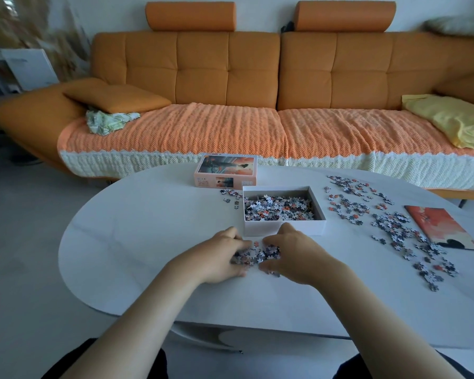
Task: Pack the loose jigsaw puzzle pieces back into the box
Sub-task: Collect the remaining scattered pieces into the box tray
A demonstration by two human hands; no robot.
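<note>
While the orange sofa (230, 77) fills the background, the work sits on the white oval surface (137, 242) in front of it. Across the right half of the surface lies a wide scatter of loose pieces (394, 225), running up against a printed picture sheet (443, 228) at the far right. Near the middle stands the open box (285, 228), already partly filled, with its lid (226, 170) just behind it and a few stray pieces (230, 194) by its left wall.

Directly in front of the box, a small heap of pieces (260, 254) lies between the hands. The left hand (219, 258) and right hand (298, 255) cup it from either side, fingers curled inward round its edges, thumbs at the near side; whether the heap is lifted off the surface I cannot tell.

The pieces look to be thin, light card that slides easily on the smooth top and spills from a loose hold. Pinching singles would likely be slow; the better hold is probably a scoop, with both hands pressed low under the heap's edges and closed together, carried the short way over the box's near wall. Strays at the margins may escape the scoop.
</note>
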